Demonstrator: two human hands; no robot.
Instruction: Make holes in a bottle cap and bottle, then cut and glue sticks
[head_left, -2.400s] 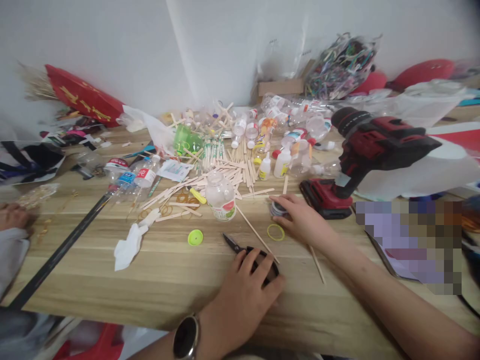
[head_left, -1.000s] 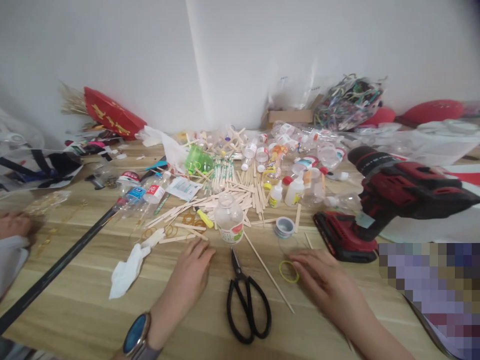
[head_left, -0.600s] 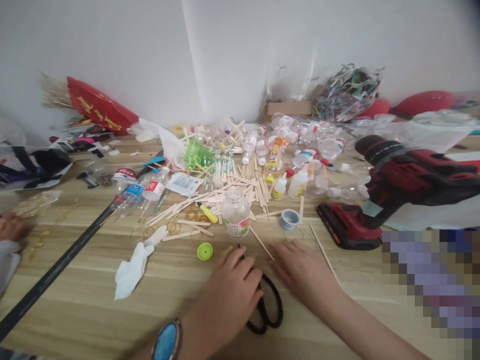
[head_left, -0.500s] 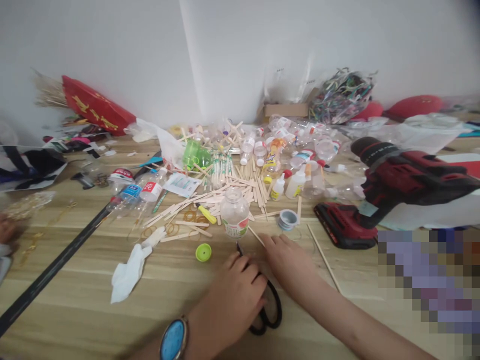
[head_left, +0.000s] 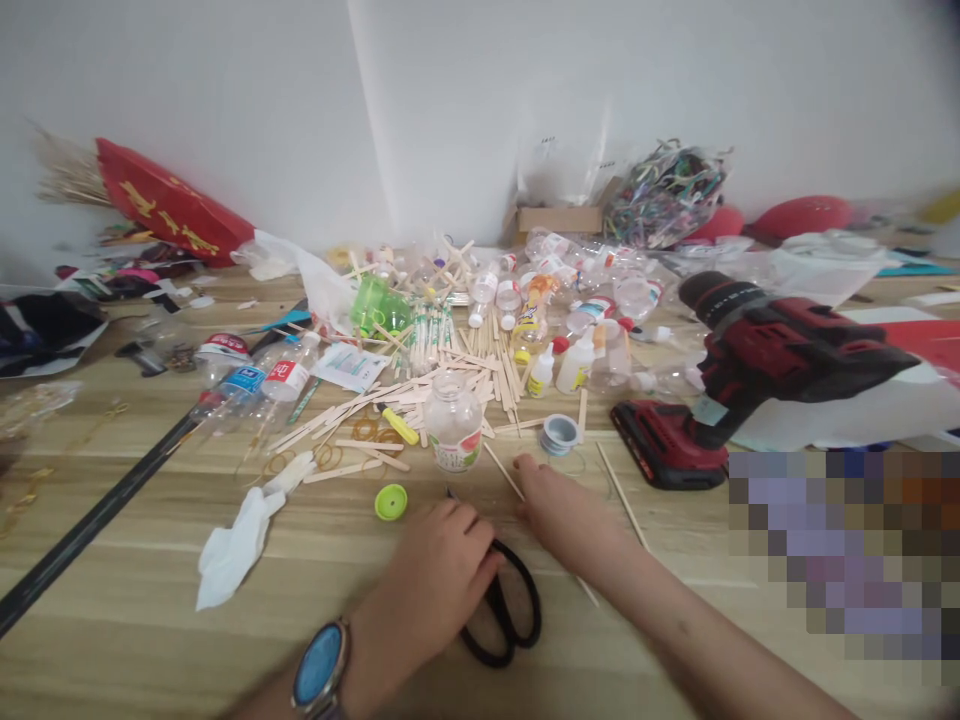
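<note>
Low over the table, my left hand [head_left: 442,565], with a watch on its wrist, is closed around the blades of black-handled scissors [head_left: 525,595]. Their loops point towards me and a blade tip shows past my fingers. Just to the right, my right hand [head_left: 559,510] is bent over a thin wooden stick [head_left: 501,467], fingertips closed at it. The stick runs under the hand and comes out below the wrist; the grip itself is partly hidden. A clear jar [head_left: 454,425] with a fruit label stands uncapped ahead of both hands. A green lid [head_left: 391,502] lies left of it.
Craft sticks [head_left: 405,400], rubber bands and a yellow-handled tool [head_left: 400,424] lie around the jar. Glue bottles [head_left: 576,362] and a grey tape roll [head_left: 560,435] sit to the right, before a red-black drill [head_left: 750,370]. A black rod [head_left: 97,530] and crumpled tissue [head_left: 236,550] are left.
The view has shifted slightly, so things appear further left. My right hand has moved a little right, away from the left hand, and the stick's lower end now shows below my wrist.
</note>
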